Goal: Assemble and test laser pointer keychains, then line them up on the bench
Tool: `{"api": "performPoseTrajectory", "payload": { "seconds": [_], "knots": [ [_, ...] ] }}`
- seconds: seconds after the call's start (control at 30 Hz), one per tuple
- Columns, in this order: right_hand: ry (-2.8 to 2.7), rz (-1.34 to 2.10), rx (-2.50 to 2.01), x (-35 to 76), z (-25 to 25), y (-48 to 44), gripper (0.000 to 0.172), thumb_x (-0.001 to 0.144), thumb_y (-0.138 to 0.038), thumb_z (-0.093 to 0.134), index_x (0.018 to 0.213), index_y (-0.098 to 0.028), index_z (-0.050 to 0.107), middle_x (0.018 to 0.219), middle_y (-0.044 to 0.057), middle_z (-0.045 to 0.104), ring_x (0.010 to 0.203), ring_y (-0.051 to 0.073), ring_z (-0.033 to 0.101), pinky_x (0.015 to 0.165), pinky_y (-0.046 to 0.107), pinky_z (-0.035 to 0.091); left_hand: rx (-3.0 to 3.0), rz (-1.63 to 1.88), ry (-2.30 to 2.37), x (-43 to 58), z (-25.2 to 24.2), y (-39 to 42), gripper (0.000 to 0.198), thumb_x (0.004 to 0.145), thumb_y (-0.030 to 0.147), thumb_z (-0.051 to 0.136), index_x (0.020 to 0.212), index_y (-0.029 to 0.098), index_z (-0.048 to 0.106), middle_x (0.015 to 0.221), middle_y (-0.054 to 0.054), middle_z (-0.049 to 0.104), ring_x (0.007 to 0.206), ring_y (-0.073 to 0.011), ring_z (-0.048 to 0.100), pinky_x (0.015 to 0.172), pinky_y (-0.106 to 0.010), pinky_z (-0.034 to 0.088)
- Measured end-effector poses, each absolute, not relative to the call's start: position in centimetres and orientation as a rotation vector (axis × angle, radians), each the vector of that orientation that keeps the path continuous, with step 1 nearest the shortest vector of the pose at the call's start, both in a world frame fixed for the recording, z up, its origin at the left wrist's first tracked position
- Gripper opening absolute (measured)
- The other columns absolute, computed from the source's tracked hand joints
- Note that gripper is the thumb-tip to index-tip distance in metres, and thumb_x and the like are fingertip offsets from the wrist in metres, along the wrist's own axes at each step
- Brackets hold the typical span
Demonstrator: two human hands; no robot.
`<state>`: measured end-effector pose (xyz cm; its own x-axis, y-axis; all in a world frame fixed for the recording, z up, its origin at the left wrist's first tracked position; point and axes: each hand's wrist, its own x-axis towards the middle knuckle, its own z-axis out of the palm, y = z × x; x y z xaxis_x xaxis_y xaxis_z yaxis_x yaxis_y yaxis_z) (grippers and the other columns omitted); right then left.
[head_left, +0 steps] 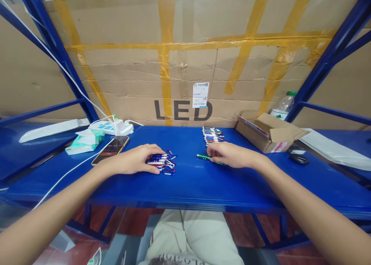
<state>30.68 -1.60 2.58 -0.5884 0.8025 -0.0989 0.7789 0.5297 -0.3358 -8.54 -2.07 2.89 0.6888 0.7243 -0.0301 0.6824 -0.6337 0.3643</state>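
On the blue table, my left hand (142, 158) closes around a bunch of short metallic keychain penlights (158, 162) in blue, silver and red. Small carabiner clips stick out of their right ends; the left ends are hidden under my fingers. Further right, my right hand (222, 155) pinches a green metallic penlight (203, 157) low at the tabletop, its left end showing. Just behind that hand lies a row of similar multicoloured penlights (212, 133), side by side, partly covered by my fingers.
At the back right stand an open cardboard box (265, 135), a bottle (285, 104) and a black mouse (299, 159). A phone (111, 149), a green-white packet (84, 143) and a power strip (111, 126) with cables lie left. A large cardboard sheet (130, 75) walls the back between blue posts.
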Motion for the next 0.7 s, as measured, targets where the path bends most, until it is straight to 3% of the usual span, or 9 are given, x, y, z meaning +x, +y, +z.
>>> {"api": "performPoseTrajectory", "payload": {
  "seconds": [0.7],
  "knots": [
    [-2.373,0.523,-1.565,39.5,1.0,-5.3,0.023,0.097,-0.043,0.053,0.096,-0.021,0.061,0.091,0.007,0.071,0.079,0.023,0.060,0.074,0.037,0.049,2.859,0.229,0.658,8.1,0.8,-0.1,0.067,0.098,0.066,0.071,0.143,0.017,0.068,0.143,-0.016,0.070,0.128,-0.0344,0.065,0.107,-0.041,0.049]
  ]
}}
